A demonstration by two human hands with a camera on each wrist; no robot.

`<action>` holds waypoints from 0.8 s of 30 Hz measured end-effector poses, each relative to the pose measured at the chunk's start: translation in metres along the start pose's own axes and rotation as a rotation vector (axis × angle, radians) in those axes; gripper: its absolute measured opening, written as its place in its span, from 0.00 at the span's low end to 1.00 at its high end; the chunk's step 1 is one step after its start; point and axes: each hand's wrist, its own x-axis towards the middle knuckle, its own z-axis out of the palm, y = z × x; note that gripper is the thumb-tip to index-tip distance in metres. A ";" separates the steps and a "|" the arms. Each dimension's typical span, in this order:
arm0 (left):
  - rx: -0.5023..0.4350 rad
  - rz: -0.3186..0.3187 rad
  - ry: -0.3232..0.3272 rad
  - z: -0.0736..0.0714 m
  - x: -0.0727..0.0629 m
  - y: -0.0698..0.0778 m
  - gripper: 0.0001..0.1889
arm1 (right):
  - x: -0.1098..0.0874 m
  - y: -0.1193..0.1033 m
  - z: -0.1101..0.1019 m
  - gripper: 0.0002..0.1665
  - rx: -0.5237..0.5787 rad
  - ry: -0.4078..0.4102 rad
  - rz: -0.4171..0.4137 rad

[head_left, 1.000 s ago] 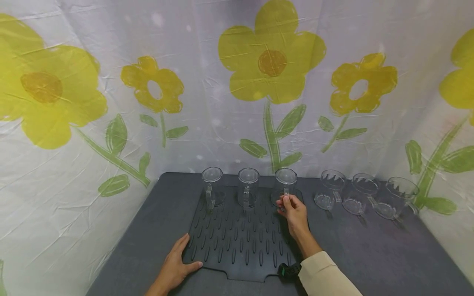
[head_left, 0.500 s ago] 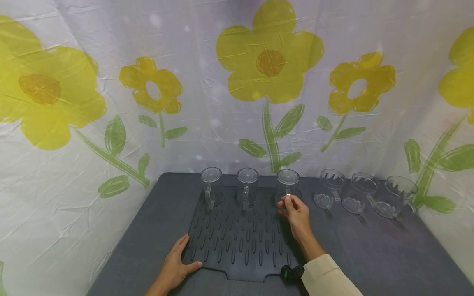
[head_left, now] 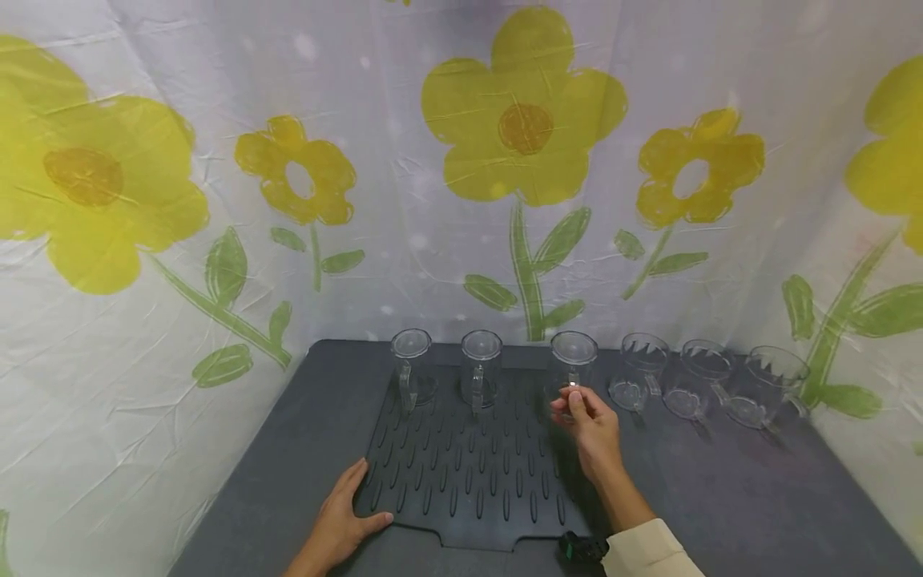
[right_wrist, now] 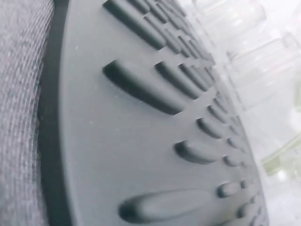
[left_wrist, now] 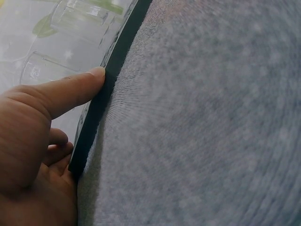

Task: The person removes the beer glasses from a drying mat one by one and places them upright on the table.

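In the head view my right hand (head_left: 593, 429) pinches the handle of a clear glass mug (head_left: 574, 349). That mug is upside down near the mat's far right corner; whether its rim touches anything is hard to tell. Two more upturned mugs, the left one (head_left: 412, 344) and the middle one (head_left: 481, 346), stand at the far end of the black ridged drying mat (head_left: 461, 473). My left hand (head_left: 339, 513) rests at the mat's near left corner. In the left wrist view its fairly straight thumb (left_wrist: 77, 89) touches the mat's edge.
Right of the mat, three upright glass mugs stand in a row on the dark grey table (head_left: 728, 497): a near-left one (head_left: 638, 369), a middle one (head_left: 695, 381) and a right one (head_left: 764, 389). A flower-printed curtain (head_left: 404, 240) closes off the back and sides.
My right hand and its mug have shifted right, toward the mat's right edge, and the mug looks slightly larger. My left hand stays put.
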 end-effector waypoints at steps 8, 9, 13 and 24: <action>0.007 0.000 -0.007 0.000 0.001 0.000 0.57 | -0.019 -0.029 -0.001 0.23 0.050 -0.047 -0.082; 0.007 -0.004 -0.009 0.000 0.001 0.001 0.57 | -0.022 -0.033 -0.002 0.22 0.062 -0.064 -0.099; 0.012 -0.017 -0.013 -0.001 0.002 0.003 0.56 | -0.034 -0.046 -0.004 0.18 0.140 -0.177 -0.193; 0.021 -0.005 -0.010 0.001 0.000 0.002 0.57 | -0.075 -0.064 -0.015 0.19 0.227 -0.311 -0.295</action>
